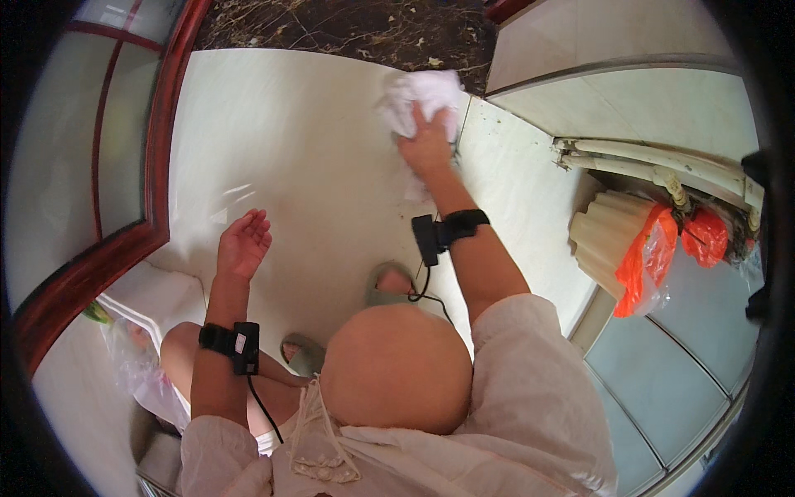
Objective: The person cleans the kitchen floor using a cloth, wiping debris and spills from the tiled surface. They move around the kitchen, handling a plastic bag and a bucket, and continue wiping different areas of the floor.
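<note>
Stretched out ahead, my right hand point(428, 143) presses on a bunched pale pink-white cloth point(428, 93). The cloth lies on the light floor tiles point(292, 136), at the border with a dark marbled stone strip point(335, 31). Its outline is slightly blurred. My left hand point(245, 243) is raised over the floor at the left, palm turned inward, fingers loosely curled and holding nothing. A black wired band is strapped on each forearm.
A red-brown framed glass door point(158, 124) stands at the left. Plastic bags point(133, 354) hang beside a white container behind my left arm. At the right, pipes point(658, 163) run along the wall above a ribbed beige object point(605, 233) and an orange plastic bag point(649, 261). My slippered feet are below.
</note>
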A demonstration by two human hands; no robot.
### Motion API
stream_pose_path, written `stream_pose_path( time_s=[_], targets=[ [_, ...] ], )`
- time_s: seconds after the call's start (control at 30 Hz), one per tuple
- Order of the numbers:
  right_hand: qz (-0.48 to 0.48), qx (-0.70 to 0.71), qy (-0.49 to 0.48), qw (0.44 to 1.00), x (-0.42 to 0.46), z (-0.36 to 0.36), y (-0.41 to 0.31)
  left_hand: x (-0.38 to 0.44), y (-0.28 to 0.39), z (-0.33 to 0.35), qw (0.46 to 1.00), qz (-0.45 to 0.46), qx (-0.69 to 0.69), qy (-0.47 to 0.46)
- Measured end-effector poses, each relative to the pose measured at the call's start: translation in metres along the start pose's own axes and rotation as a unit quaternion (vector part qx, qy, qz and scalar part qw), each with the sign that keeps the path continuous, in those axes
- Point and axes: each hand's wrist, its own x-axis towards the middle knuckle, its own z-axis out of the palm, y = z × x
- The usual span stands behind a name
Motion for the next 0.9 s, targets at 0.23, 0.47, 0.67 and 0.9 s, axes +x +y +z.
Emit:
stream_pose_path(
  time_s=[0.23, 0.47, 0.67, 0.9],
  targets=[
    [-0.062, 0.113, -0.061, 0.990, -0.013, -0.022, -0.033, -0.020, -0.001, 0.019, 0.999, 0.006, 0.040, 0.018],
    [0.197, -0.066, 0.037, 0.978, -0.061, -0.107, 0.153, -0.022, -0.005, 0.004, 0.997, 0.006, 0.070, 0.045],
    [0.256, -0.066, -0.066, 0.962, -0.019, -0.079, 0.162, -0.024, -0.011, 0.000, 0.997, -0.001, 0.079, 0.018],
    [-0.073, -0.057, -0.158, 0.983, 0.012, -0.048, 0.043, -0.023, 0.000, 0.023, 0.995, -0.002, 0.099, 0.014]
  ],
)
